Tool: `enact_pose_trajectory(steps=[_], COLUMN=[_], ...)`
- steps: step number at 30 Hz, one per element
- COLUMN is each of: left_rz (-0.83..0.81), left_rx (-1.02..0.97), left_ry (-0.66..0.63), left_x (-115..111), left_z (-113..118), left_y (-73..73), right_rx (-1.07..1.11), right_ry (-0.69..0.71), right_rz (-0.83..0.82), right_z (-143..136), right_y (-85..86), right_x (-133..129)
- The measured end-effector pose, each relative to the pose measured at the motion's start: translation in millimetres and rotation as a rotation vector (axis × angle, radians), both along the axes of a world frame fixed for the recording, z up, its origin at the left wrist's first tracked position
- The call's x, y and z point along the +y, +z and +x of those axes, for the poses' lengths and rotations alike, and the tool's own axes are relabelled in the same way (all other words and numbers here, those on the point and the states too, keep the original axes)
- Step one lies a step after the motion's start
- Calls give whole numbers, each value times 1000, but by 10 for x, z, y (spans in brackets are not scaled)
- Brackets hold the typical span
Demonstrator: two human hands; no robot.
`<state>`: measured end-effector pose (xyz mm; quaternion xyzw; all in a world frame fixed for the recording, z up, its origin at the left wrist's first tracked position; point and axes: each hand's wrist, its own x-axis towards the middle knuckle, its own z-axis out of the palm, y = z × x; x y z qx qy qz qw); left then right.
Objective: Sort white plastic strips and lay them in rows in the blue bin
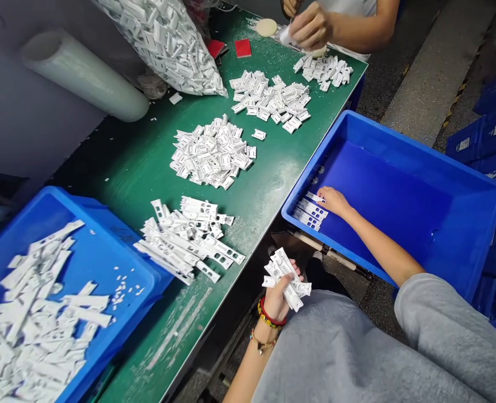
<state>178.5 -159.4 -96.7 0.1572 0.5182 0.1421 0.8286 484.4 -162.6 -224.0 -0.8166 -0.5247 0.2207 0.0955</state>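
My left hand (278, 299), with beaded bracelets at its wrist, is closed round a small bundle of white plastic strips (287, 274) with cut-outs, in front of my grey shirt. Over in the large blue bin (398, 184), my right hand (334, 200) has its fingers closed on the end of a white plastic strip (315, 197). That strip lies beside several like it (310, 214), set side by side in the bin's near left corner. My right fingertips are partly hidden behind the hand.
On the green table (134, 162) lie a pile of long white strips (189, 235) and heaps of short white clips (212, 151). Another blue bin (117, 240) holds loose strips. A stuffed clear bag (168, 45) and a plastic roll (88, 73) stand behind. A co-worker's hands (310, 28) work at the far end.
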Motion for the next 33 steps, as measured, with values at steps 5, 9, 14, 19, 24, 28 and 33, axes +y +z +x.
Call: enact_pose_trajectory(steps=[5,9,14,19,24,28,33], left_rz=[80,97,111,119,40,44,6], left_rx=[-34,34,52,48,47,36,46], left_ry=[-10,-17,-90,37,180,174,178], left_x=[14,22,-42,-64,71,134,102], left_z=[103,118,147,204,182,89,-51], left_y=[67,89,50,17,19,-4,-49], right_rx=[-63,98,881,1180,1275,1288,957], right_ry=[-46,-140,-106,-489,-638,-659,-625], right_rz=[63,256,253,262,325,378,471], right_z=[-124,-433,-1203,-1468,-1324,-1181,-560], right_y=[158,640,1176,1179,1114,1179,1211], right_x=[62,-71,-405,-610,-672,-673,-697])
